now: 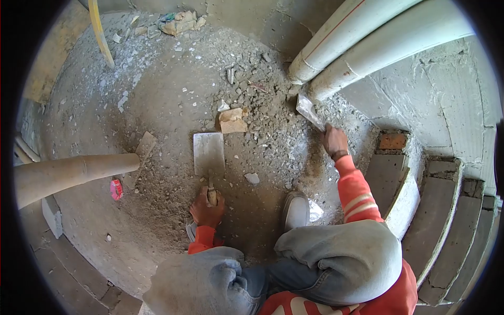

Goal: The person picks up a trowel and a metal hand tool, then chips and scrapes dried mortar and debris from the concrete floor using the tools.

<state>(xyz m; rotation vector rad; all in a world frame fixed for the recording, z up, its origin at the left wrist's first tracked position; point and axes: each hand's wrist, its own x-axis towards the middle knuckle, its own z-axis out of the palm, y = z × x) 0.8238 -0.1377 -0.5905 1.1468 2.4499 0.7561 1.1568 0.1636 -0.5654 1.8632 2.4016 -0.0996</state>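
My left hand (206, 211) is closed around the handle of a rectangular flat-bladed trowel (209, 153). Its blade lies flat, or nearly so, over the dusty floor in front of my left foot. Out to the right, my right hand (335, 140) grips a narrower, mortar-smeared trowel (310, 111), pointing toward the foot of two pipes. Loose rubble (270, 107) covers the floor between the two tools. A broken tan chunk (232, 121) sits just beyond the left blade.
Two thick pale pipes (357, 58) rise at the upper right. Block steps (428, 220) climb along the right side. A bamboo pole (79, 176) stands at the left, near a pink wrapper (116, 189). Crumpled bags (181, 22) lie by the far wall.
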